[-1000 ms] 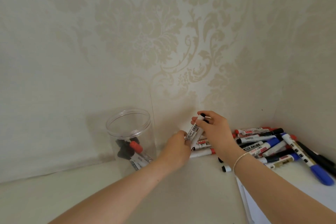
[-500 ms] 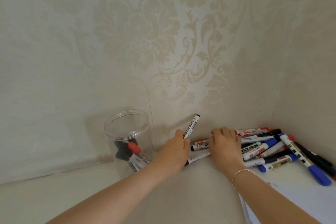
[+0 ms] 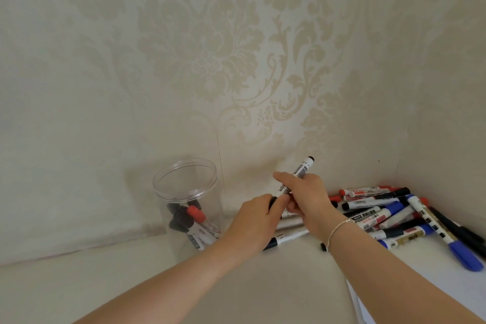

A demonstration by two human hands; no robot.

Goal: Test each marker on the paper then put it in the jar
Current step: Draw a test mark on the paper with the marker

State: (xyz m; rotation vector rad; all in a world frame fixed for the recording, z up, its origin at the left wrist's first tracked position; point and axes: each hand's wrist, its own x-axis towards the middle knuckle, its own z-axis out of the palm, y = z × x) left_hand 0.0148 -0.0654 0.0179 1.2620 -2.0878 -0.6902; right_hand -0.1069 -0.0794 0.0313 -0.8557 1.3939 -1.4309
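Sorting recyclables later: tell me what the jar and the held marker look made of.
Jar: clear glossy plastic, probably; markers show through the wall, with a moulded threaded rim. Glass cannot be excluded.
Marker held by both hands, left and right: smooth white plastic barrel, seemingly, with printed label and barcode, black ends.

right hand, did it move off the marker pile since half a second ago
Yes. The right hand has lifted from the marker pile and shifted left toward the jar, now gripping the raised marker with the left hand.
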